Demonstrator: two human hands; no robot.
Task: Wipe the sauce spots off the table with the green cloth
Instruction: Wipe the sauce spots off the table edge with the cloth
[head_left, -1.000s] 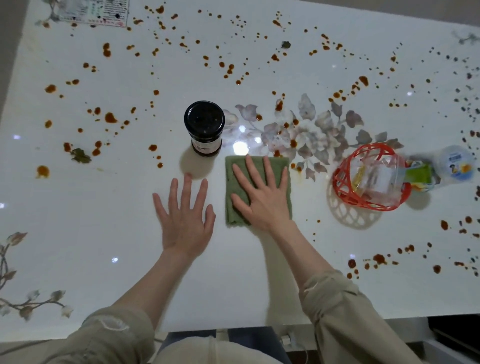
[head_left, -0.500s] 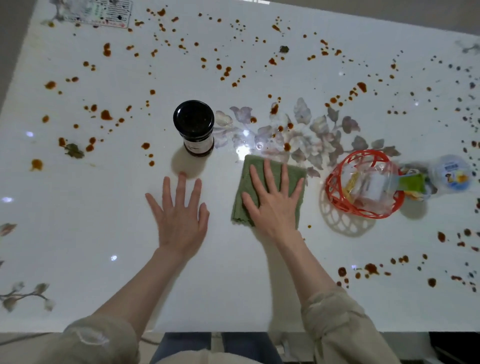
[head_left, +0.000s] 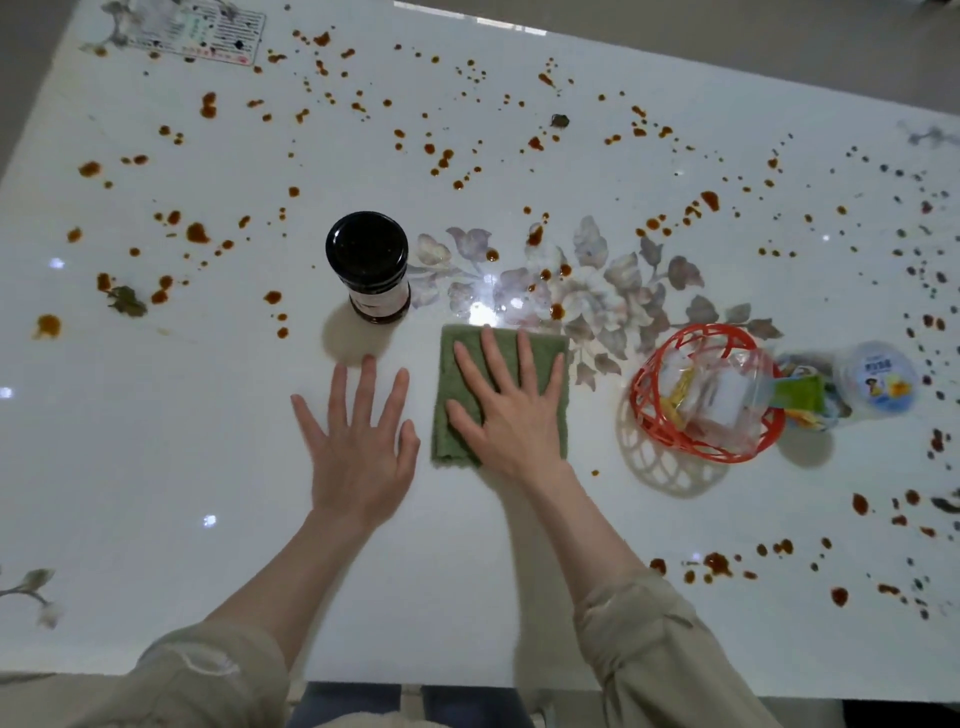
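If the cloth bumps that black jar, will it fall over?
Probably not easily: the black jar stands upright and looks squat. It may slide, since the table looks glossy. If it did tip, its round body would likely roll.

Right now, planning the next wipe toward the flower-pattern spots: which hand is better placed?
Right. The right hand lies flat on the green cloth, just below those sauce spots. The left hand rests bare on the table.
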